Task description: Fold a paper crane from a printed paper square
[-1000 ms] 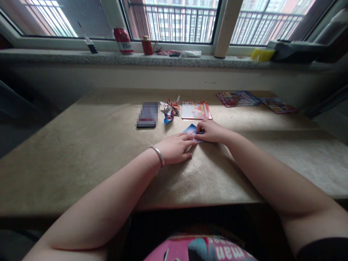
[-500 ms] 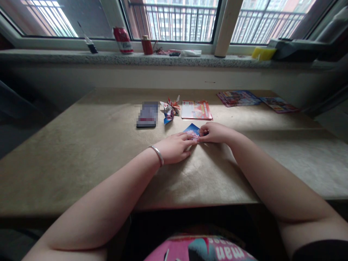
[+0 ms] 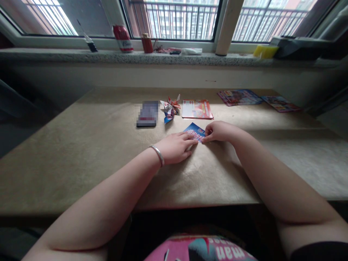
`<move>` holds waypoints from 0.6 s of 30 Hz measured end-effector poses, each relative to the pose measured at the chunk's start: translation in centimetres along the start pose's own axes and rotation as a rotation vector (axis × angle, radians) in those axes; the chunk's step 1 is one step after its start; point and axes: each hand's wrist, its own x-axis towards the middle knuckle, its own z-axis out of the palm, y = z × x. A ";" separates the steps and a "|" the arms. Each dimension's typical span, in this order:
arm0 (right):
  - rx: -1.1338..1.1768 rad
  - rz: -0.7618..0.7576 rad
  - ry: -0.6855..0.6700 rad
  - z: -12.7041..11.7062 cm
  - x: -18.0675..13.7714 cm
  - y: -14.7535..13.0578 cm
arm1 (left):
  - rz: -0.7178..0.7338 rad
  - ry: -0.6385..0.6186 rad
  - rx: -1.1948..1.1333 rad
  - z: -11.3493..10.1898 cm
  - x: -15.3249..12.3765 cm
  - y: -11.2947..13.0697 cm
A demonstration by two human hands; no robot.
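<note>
A small folded blue paper point(image 3: 194, 132) with red and white print lies on the tan table point(image 3: 81, 145) in front of me. My left hand point(image 3: 175, 146), with a silver bracelet on the wrist, lies on the table with its fingers stretched onto the paper's near left edge. My right hand point(image 3: 219, 132) is curled, its fingertips pressed on the paper's right edge. A finished folded paper figure point(image 3: 170, 107) stands just beyond.
A blurred dark phone point(image 3: 148, 113) lies left of the figure. A red leaflet point(image 3: 197, 109) lies to its right, with two more leaflets point(image 3: 239, 97) at the far right. The windowsill point(image 3: 54, 57) holds a red can point(image 3: 123, 38), a red lighter and a yellow sponge.
My right hand has slid to the right along the paper's edge, uncovering more of the blue paper. My left hand has stayed where it was.
</note>
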 end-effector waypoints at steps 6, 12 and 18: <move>-0.041 0.059 -0.021 -0.5 -0.3 0.9 | -0.009 -0.030 -0.001 -0.2 0.1 0.0; -0.022 0.117 -0.069 -0.9 -0.7 2.0 | -0.004 -0.028 0.002 -0.3 0.1 0.0; 0.020 0.152 -0.092 -1.3 -1.0 3.1 | -0.004 -0.032 -0.004 -0.3 0.0 -0.1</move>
